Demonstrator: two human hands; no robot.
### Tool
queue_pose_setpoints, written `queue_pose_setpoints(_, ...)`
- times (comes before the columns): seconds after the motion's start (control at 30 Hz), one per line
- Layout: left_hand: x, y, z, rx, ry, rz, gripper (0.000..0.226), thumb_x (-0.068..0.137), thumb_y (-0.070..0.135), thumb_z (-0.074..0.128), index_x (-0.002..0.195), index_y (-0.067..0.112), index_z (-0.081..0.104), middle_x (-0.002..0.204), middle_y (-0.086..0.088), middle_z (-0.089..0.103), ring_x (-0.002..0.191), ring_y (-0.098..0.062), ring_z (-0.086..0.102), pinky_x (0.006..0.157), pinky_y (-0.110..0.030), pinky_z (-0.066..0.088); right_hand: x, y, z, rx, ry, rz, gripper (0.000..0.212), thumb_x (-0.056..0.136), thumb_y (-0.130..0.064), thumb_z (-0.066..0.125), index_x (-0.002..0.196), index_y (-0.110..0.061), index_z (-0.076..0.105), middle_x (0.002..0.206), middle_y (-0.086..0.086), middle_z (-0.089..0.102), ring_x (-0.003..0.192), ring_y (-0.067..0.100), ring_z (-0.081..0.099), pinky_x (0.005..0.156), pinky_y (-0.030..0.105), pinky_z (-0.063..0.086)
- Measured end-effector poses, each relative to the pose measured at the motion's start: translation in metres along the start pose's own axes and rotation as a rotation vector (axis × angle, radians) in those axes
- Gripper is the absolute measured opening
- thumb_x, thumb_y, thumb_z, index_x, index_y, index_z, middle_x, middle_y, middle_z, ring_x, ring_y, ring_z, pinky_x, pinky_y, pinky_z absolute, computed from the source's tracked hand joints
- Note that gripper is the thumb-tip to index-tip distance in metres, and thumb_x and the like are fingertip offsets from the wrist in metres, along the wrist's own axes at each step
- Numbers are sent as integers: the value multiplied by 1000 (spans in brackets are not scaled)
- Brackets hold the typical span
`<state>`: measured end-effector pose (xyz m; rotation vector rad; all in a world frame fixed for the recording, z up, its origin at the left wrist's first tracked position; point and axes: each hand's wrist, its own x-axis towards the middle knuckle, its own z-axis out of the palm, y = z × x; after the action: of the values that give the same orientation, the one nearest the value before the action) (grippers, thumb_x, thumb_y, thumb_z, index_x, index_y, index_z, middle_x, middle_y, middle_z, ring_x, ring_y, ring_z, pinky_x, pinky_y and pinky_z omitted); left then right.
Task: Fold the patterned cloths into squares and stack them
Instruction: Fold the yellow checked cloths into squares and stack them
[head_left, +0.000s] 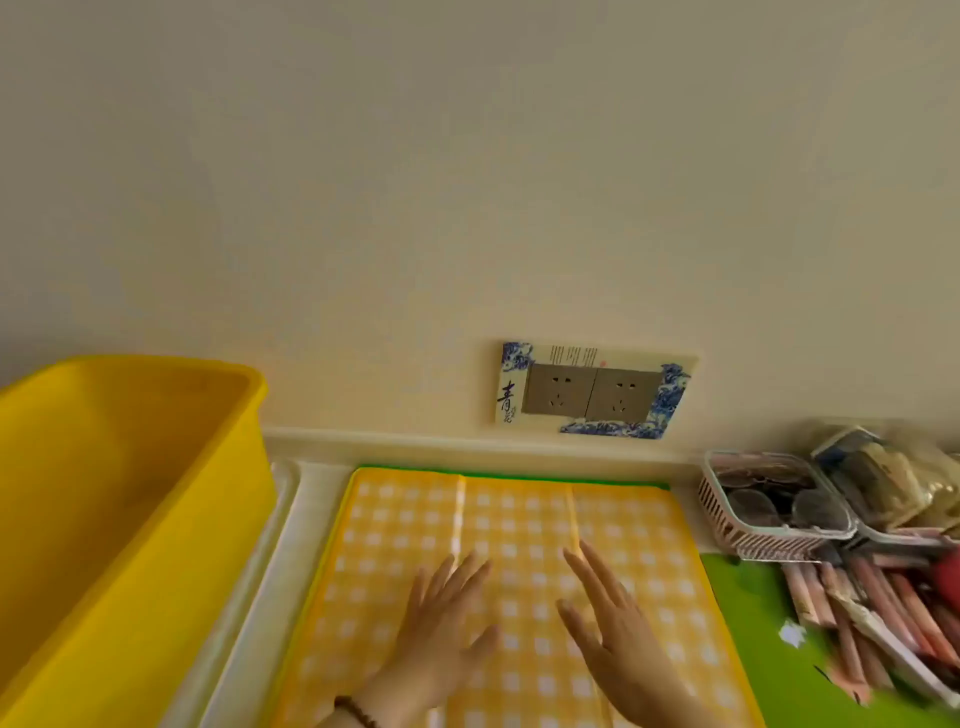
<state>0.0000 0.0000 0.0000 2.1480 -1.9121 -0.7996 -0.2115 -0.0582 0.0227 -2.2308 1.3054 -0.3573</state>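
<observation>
Yellow checked cloth (519, 571) spread — left hand (441, 629) | right hand (618, 639) flat, fingers straight

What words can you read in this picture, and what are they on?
"青": large dark character on the left side of the decorated socket frame.
Small marks under it and thin columns along the frame's top: too small to read.
Packets on the right: blurred, unreadable.

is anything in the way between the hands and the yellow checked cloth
Nothing visible does. The left hand and right hand are spread open directly over the yellow checked cloth, which lies flat with no other thing on it in view.
</observation>
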Motion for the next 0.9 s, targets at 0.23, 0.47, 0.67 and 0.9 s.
queue_pose_setpoints(0.23,17,-32,63,266,45,110,64,90,69,21,145,37,27,154,14,21,143,-14,17,107,-45,12,4,52,73,-191,-14,-58,76,76,-81,-2,143,-48,12,153,-23,0,144,1,1,114,18,-6)
queue_pose_setpoints(0.47,26,-37,70,289,225,178,72,80,74,0,145,45,-10,149,25,-27,136,-2,-31,116,-42,-14,4,63,87,-343,78,-158,83,68,-81,-14,143,-51,6,147,-33,-11,140,-6,-15,115,21,-12)
queue_pose_setpoints(0.67,28,-40,73,249,295,228,71,82,72,10,147,41,12,155,21,-1,143,-3,-10,118,-38,-5,4,62,86,-343,53,-174,89,67,-82,-4,145,-44,17,154,-23,9,144,1,1,116,24,-2)
queue_pose_setpoints(0.9,-19,-26,76,238,267,290,60,94,57,30,147,29,26,155,10,20,143,-7,14,117,-35,10,-49,58,78,-274,1,-194,51,97,-48,34,146,-36,26,155,-13,18,142,9,20,116,26,12)
